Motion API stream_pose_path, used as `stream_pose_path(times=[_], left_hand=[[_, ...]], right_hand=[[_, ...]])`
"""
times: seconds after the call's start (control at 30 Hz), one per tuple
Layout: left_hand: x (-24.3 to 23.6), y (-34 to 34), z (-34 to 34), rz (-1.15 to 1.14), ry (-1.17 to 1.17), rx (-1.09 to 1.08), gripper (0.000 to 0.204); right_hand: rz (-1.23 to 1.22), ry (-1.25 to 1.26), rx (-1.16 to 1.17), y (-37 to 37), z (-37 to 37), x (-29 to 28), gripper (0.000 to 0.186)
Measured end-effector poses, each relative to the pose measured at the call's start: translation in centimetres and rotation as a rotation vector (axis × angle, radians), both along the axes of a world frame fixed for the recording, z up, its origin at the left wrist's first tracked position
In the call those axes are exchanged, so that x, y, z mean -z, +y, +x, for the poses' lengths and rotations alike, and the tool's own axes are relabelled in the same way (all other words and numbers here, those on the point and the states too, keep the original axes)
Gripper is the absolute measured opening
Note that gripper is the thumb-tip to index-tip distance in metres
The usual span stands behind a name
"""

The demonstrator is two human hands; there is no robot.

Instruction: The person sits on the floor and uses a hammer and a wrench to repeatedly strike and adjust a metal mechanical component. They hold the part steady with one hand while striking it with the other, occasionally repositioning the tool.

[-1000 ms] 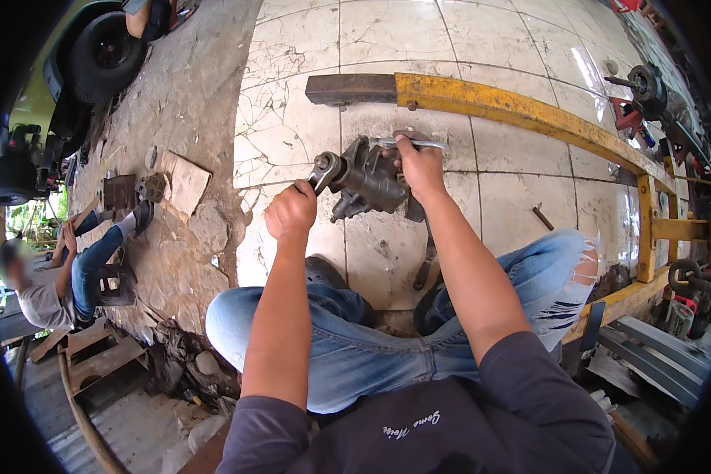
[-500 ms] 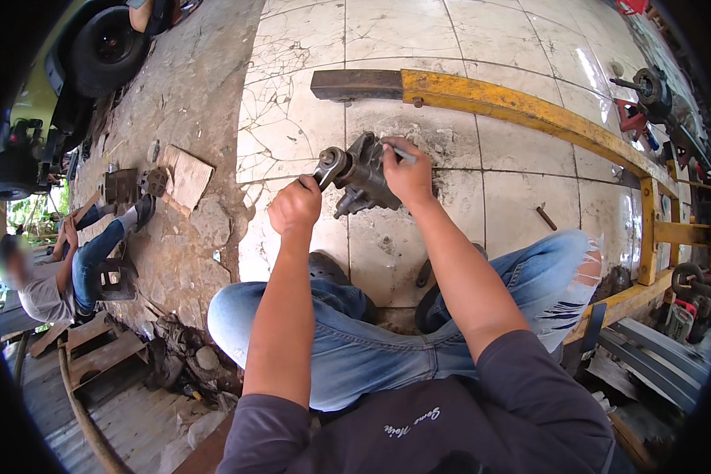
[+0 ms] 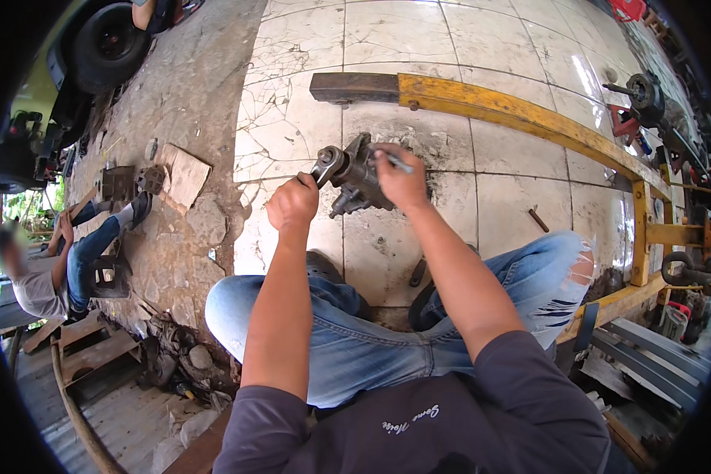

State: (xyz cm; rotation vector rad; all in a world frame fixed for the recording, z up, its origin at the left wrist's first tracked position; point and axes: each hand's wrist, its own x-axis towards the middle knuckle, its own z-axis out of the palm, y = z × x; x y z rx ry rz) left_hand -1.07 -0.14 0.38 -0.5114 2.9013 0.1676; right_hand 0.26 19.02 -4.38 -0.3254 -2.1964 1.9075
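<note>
Head view: you're mid-job on the greasy cast-metal gear housing point(image 3: 357, 180), which sits on the tiled floor point(image 3: 450, 213) between your knees; how many fasteners are loose I can't tell. Your left hand point(image 3: 292, 204) is fisted round a wrench point(image 3: 326, 164) whose ring sits on the housing's end. Your right hand point(image 3: 401, 180), wrist bent down, rests on the housing just right of that, pinching a slim metal rod point(image 3: 396, 162).

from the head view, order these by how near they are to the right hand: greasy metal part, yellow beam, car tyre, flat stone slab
1. Greasy metal part: under the right hand, touching.
2. Yellow beam: just beyond, up and right.
3. Flat stone slab: well to the left on rough concrete.
4. Car tyre: far upper left.
</note>
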Motion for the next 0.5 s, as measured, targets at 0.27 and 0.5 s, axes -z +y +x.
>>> stream_pose_path(times=[0.27,0.5], left_hand=[[-0.1,0.3,0.2,0.026,0.006,0.002,0.056],[0.1,0.2,0.2,0.038,0.015,0.008,0.056]], right_hand=[[0.421,0.240,0.063,-0.3,0.7,0.0,0.018],[0.102,-0.071,-0.009,-1.8,0.5,-1.1,0.017]])
